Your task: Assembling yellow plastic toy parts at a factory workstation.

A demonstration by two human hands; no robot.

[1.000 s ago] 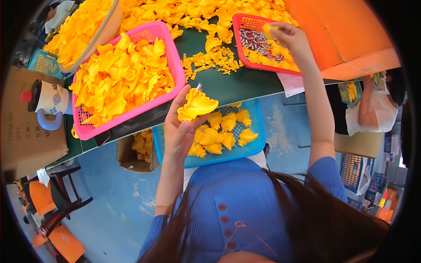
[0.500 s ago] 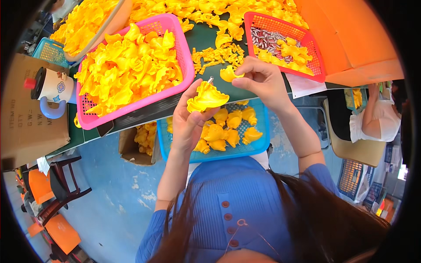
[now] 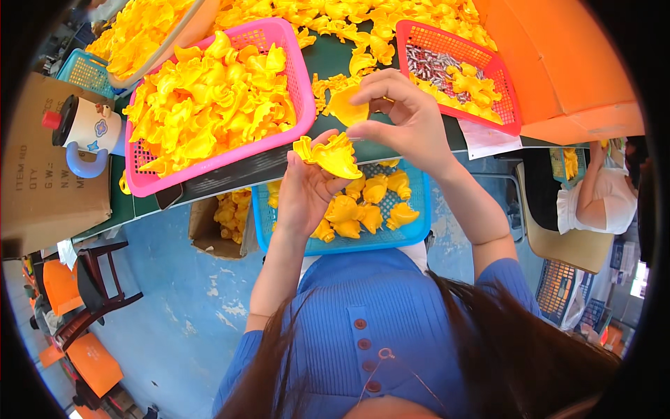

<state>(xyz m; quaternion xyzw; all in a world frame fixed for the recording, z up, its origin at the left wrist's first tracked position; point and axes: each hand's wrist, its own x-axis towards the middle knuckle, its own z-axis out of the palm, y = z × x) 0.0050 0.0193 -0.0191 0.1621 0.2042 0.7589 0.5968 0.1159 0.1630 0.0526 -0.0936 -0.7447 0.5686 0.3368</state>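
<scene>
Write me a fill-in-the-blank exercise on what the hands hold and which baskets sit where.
1. The left hand holds a yellow plastic piece above the ____ basket on the lap.
2. The right hand pinches a smaller yellow piece over the dark ____ table.
3. The heaped basket at the person's left is ____.
4. Small wrapped items lie in the ____ basket.

Missing words: blue; green; pink; red

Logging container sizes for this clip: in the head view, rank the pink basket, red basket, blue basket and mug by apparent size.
1. pink basket
2. and 3. blue basket and red basket: look alike; the hands partly cover the blue one, so unranked
4. mug
</scene>
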